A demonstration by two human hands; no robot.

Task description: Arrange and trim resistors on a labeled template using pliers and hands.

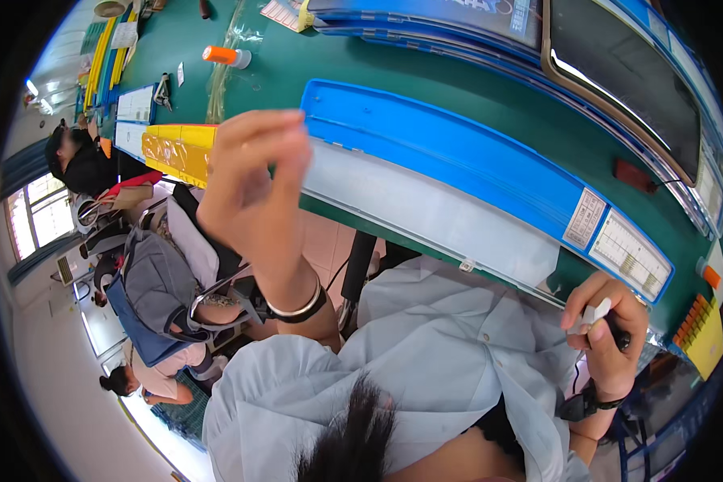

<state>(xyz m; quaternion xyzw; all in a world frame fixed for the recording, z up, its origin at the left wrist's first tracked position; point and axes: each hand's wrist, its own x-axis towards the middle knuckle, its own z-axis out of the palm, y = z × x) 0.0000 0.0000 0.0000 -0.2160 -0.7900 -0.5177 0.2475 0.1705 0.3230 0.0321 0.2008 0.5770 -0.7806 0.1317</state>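
Note:
A long blue hinged case (434,153) lies open along the table's near edge, its pale translucent half toward me and printed labels at the right end. My left hand (257,185) is raised over the case's left end. Its thumb and fingers come together in a pinch, but motion blurs the tips, and anything between them cannot be made out. Close to the case's right end, my right hand (610,329) grips a small white piece (596,311) between thumb and fingers. A rounded black object (622,339) shows partly inside the same hand.
On the green table (277,60) are an orange-capped bottle (226,56), keys (163,91) and a yellow taped box (181,153). Stacked blue cases (434,40) and a dark-screened tablet (627,76) fill the far right. Chairs, a grey backpack (157,273) and other people are at left.

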